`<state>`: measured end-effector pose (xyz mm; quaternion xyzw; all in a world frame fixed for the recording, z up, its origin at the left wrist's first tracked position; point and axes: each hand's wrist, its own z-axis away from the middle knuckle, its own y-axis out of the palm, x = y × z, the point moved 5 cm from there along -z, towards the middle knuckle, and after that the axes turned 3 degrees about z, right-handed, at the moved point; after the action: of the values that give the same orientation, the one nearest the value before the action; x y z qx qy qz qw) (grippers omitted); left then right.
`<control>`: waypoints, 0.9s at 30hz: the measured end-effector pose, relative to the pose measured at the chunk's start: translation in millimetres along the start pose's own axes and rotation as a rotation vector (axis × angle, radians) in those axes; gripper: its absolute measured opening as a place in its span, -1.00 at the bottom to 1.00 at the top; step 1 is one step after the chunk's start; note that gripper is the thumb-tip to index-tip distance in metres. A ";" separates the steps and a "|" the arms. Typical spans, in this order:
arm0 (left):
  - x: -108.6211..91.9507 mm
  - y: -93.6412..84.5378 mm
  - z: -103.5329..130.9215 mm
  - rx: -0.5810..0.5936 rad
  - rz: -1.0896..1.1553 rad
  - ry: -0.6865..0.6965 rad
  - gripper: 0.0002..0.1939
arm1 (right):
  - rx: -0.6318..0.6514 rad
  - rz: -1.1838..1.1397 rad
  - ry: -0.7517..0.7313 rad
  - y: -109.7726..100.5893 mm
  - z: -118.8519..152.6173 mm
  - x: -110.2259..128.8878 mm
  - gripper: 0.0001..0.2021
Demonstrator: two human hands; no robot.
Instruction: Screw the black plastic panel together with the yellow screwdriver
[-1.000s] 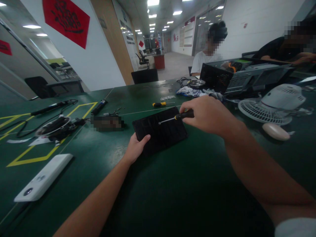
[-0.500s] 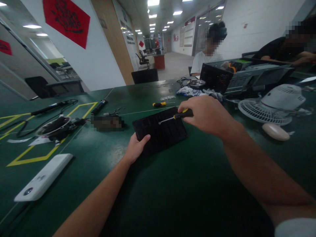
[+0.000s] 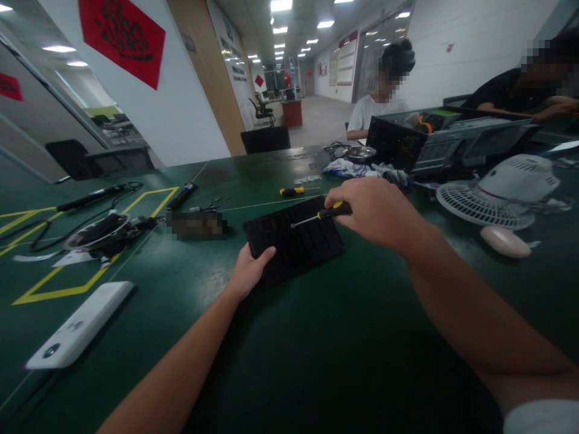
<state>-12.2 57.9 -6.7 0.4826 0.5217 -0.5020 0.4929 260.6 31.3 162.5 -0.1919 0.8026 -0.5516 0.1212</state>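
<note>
A flat black rectangular panel [image 3: 301,247] with a ribbed surface lies at the middle of the green table. My left hand [image 3: 251,269] grips its left edge, thumb on top and the fingers hidden beneath. In my right hand [image 3: 368,211] is a screwdriver [image 3: 332,211] with a black and yellow handle. Its thin metal shaft slants down to the left over the panel. A small pale bit shows at the shaft's tip, too small to name; I cannot tell if the tip touches the panel.
A second yellow screwdriver [image 3: 292,191] lies beyond the panel. To the right are a white fan part [image 3: 515,190], a pale oval object [image 3: 504,241] and an open computer case [image 3: 434,144]. A white elongated device [image 3: 84,325] lies at left. Two people sit across the table.
My right hand and the screwdriver have shifted very slightly to the left. My left hand and the panel look unmoved.
</note>
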 end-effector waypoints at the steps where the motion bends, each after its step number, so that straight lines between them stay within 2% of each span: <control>1: 0.4 -0.4 -0.3 -0.003 -0.005 0.001 -0.38 | 0.003 0.001 0.001 -0.1 0.1 0.3 -0.73; 15: 4.8 -2.4 -3.0 -0.002 -0.012 0.020 -0.37 | 0.075 0.032 0.147 -1.6 3.7 -2.2 -0.73; 27: -0.6 -1.8 -0.5 -0.026 -0.002 0.013 -0.39 | 0.317 0.141 0.194 11.2 7.3 -3.6 -0.50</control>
<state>-14.0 58.4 -6.0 0.4789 0.5319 -0.4924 0.4953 264.9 30.3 149.3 -0.0596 0.7253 -0.6769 0.1105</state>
